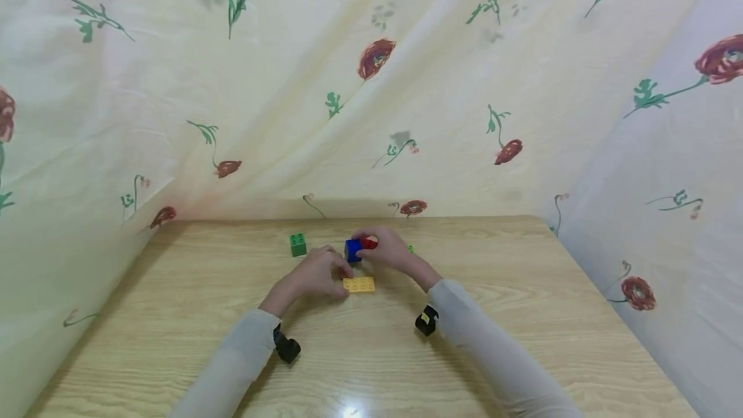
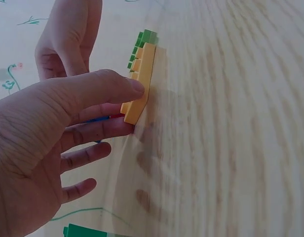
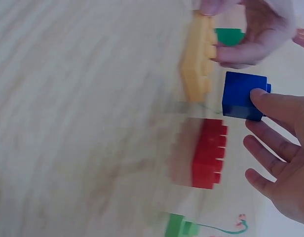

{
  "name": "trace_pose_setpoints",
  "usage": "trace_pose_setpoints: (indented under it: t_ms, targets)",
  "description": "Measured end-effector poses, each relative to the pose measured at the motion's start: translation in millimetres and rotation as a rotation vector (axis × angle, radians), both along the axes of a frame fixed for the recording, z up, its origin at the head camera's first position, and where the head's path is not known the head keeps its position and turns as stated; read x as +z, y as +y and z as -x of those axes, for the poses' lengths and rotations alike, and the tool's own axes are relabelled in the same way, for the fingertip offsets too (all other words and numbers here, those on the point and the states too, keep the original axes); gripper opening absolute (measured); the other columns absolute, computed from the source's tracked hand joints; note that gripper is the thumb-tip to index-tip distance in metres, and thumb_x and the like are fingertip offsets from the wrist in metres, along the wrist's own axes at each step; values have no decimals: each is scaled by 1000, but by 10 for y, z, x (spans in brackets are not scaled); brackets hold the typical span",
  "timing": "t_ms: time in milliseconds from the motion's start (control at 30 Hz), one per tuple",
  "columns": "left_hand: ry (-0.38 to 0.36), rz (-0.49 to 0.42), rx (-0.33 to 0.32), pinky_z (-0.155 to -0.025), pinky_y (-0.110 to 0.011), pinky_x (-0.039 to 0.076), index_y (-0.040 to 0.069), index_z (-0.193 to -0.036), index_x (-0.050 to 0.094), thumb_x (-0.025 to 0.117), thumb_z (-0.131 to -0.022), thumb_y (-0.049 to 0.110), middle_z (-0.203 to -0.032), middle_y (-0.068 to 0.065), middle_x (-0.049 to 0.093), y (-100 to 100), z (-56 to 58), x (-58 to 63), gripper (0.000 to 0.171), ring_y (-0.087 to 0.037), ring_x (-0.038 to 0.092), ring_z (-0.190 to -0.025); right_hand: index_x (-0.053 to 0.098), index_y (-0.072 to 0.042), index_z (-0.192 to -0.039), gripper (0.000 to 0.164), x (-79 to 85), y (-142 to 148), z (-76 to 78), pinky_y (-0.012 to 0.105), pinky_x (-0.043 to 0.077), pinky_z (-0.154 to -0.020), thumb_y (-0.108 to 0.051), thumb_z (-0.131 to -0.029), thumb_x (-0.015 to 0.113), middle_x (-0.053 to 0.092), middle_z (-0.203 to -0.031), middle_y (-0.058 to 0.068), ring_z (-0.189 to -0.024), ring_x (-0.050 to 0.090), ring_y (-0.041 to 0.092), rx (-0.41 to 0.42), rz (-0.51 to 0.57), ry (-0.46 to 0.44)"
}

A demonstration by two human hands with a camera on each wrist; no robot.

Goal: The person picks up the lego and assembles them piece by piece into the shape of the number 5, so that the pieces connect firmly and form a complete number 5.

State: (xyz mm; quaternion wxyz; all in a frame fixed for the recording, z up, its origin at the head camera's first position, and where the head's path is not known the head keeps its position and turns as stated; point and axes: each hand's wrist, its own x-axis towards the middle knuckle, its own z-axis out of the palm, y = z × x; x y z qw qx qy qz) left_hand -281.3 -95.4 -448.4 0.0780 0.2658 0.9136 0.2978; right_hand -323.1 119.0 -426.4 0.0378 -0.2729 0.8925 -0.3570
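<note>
My left hand (image 1: 318,271) pinches one end of a flat yellow-orange toy brick (image 1: 360,284) between thumb and forefinger; the other fingers are spread apart in the left wrist view. The brick's studs (image 3: 209,52) show in the right wrist view. Just beyond it, my right hand (image 1: 387,247) holds a blue toy brick (image 3: 243,95) by thumb and fingertips, its studded side turned toward the palm. A red brick (image 3: 209,153) lies on the table beside the blue one, partly covered by the right hand in the head view.
A dark green brick (image 1: 298,244) stands to the left of the hands on the wooden table (image 1: 360,366). A light green brick (image 3: 176,226) lies to the right, mostly hidden behind the right wrist in the head view. Flowered cloth (image 1: 290,82) hangs behind the table.
</note>
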Motion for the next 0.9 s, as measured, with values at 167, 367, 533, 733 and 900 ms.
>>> trace_pose_setpoints:
  t_ms: [167,367,533,733,900]
  targets:
    - [30,41,-20,-94,-42,42,25,-96,79,88,-76,25,-102,10,67,7,31,23,22,-14,51,-104,69,-3,-125,34,107,75,-23,55,49,-106,-8,-93,74,71,-127,16,-123,64,36,17,51,16]
    - [35,48,-29,-98,-45,41,26,-94,79,88,-75,25,-108,7,68,8,49,35,21,-17,50,-109,69,-3,-126,35,222,197,-114,59,46,-106,-8,-92,75,71,-124,17,-121,63,39,20,103,42]
    - [21,49,-21,-102,-48,40,28,-92,78,88,-75,26,-116,7,62,12,49,20,20,-20,47,-118,70,-3,-123,33,236,307,-186,62,45,-106,-7,-91,76,72,-122,16,-117,65,38,41,112,80]
    - [-8,49,-32,-106,-53,36,28,-90,75,87,-77,26,-120,4,62,18,75,26,18,-24,43,-122,72,-4,-119,32,199,389,-231,63,45,-105,-7,-88,79,74,-118,14,-112,67,35,67,129,86]
    - [-28,54,-46,-108,-56,31,29,-89,73,87,-77,25,-120,2,61,15,122,34,18,-24,42,-122,73,-6,-116,29,139,414,-230,63,46,-104,-9,-88,79,74,-117,13,-112,68,36,78,103,48]
